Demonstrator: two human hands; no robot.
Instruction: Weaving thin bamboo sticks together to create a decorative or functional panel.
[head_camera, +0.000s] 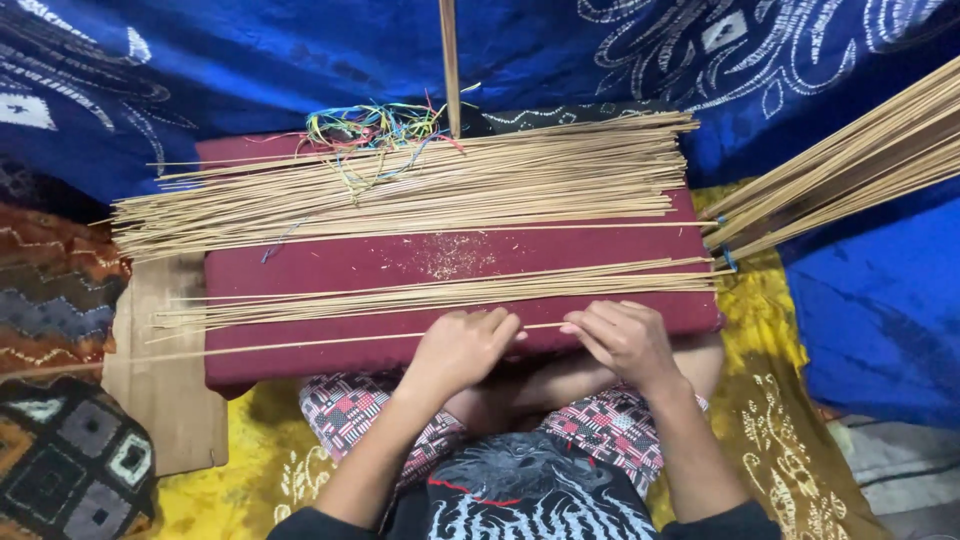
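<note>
Coloured threads (375, 128) (tangled) lie by blue patterned cloth (300, 50) and a wooden board (165, 400).

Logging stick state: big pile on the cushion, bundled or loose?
Loose: the stick pile lies fanned across the maroon cushion, with no tie visible around it.

A home floor turned craft corner: the person sits cross-legged on a yellow patterned cloth (770, 420), a maroon padded lap board (330, 270) at 12 o'clock heaped with thin bamboo sticks (420, 190), blue batik fabric (250, 50) draped behind, a woven patchwork cushion (60, 460) at 8 o'clock
</note>
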